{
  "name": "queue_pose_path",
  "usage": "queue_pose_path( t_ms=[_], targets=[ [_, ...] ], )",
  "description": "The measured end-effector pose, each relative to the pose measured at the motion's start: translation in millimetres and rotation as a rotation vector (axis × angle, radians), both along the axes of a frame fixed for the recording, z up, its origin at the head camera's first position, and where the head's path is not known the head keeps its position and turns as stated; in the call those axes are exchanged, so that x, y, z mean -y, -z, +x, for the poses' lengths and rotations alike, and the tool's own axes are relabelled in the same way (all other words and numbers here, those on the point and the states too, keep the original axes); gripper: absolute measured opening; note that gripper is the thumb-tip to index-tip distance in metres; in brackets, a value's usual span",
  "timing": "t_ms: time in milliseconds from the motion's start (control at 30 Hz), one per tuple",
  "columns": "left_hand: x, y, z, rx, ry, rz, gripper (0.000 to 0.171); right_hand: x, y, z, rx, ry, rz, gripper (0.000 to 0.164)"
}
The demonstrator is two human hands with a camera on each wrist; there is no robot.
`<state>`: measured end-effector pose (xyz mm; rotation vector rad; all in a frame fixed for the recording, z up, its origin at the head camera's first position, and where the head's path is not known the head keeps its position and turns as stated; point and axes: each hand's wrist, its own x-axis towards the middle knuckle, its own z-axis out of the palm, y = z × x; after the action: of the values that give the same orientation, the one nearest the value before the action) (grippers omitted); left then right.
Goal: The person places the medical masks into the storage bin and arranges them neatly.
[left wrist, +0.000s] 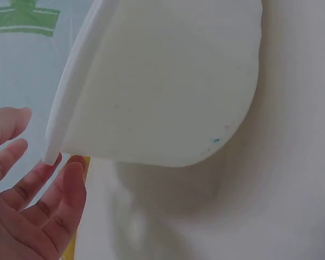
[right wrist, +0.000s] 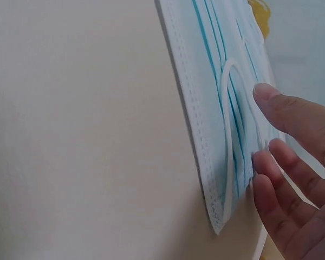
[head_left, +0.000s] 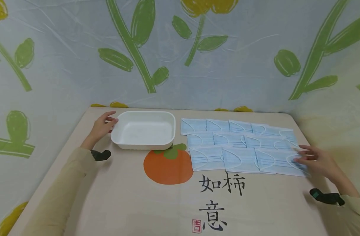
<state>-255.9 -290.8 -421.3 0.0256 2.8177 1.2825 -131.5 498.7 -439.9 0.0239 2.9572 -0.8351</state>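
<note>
A white plastic tub (head_left: 142, 147) with rounded corners stands on the left part of the table. At its left end is my left hand (head_left: 102, 126), fingers loosely bent beside the rim; in the left wrist view the fingertips (left wrist: 74, 176) are at the tub's lip (left wrist: 57, 132), and contact is hard to tell. Light blue face masks (head_left: 239, 157) with white ear loops lie in three overlapping rows to the right. My right hand (head_left: 318, 160) is by the right end of the front rows, thumb and fingers apart, close to the nearest mask (right wrist: 206, 119) and pinching nothing.
The table (head_left: 123, 203) has a beige cover printed with an orange persimmon (head_left: 168, 168) and black characters (head_left: 212, 214). A pale curtain (head_left: 227, 78) with green leaves and yellow flowers hangs behind it. Each wrist carries a black strap-like device (head_left: 327, 197).
</note>
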Motion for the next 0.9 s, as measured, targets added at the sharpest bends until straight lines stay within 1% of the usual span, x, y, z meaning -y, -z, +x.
queue_pose_path(
  t_ms=[200, 300, 400, 533, 633, 733, 900],
  targets=[
    [1.4, 5.4, -4.6, -0.002, -0.020, 0.027, 0.052, 0.2, 3.6, -0.5, 0.011, 0.014, 0.014, 0.071],
    [3.5, 8.6, -6.5, 0.005, -0.012, 0.030, 0.052, -0.6, 3.1, -0.8, 0.014, 0.004, 0.016, 0.070],
    [4.9, 11.2, -6.9, 0.029, -0.004, 0.026, 0.052, -2.5, 2.2, -1.3, 0.016, -0.007, 0.025, 0.068],
    [4.4, 11.6, -6.5, 0.051, -0.015, 0.027, 0.052, -3.8, 0.2, -2.7, 0.014, -0.014, 0.026, 0.067],
    [2.8, 9.5, -6.7, 0.048, -0.027, 0.027, 0.050, -3.8, -0.3, -3.2, 0.002, -0.017, 0.019, 0.066],
    [1.1, 6.1, -6.7, 0.040, -0.031, 0.021, 0.050, -4.5, 1.3, -2.3, -0.017, -0.015, 0.028, 0.061],
    [0.8, 4.1, -6.1, 0.017, -0.033, 0.015, 0.048, -4.4, 5.8, -0.7, -0.027, 0.009, 0.057, 0.043]
  ],
)
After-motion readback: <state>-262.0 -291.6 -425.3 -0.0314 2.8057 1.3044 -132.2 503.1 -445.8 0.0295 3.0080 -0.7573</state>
